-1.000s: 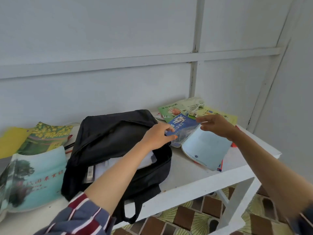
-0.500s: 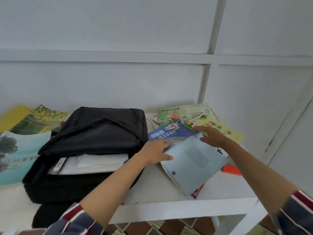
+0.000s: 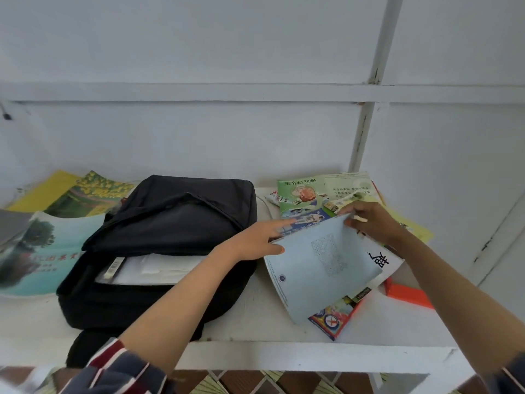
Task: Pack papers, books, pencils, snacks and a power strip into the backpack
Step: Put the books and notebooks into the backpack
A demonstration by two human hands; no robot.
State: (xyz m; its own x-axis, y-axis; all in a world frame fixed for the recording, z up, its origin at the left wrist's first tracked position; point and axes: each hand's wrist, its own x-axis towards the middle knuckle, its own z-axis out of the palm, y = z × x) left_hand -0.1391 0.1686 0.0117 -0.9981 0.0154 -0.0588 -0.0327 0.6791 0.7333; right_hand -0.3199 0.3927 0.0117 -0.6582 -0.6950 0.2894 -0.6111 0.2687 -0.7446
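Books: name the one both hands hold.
The pale blue book atop the pile right of the backpack; left hand and right hand hold its upper edge.

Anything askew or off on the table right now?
The stack right of the backpack is fanned out crooked. The pale blue booklet, pinched by the left hand and right hand, bows upward. A colourful book juts out beneath it near the table front edge. No spills or damage visible.
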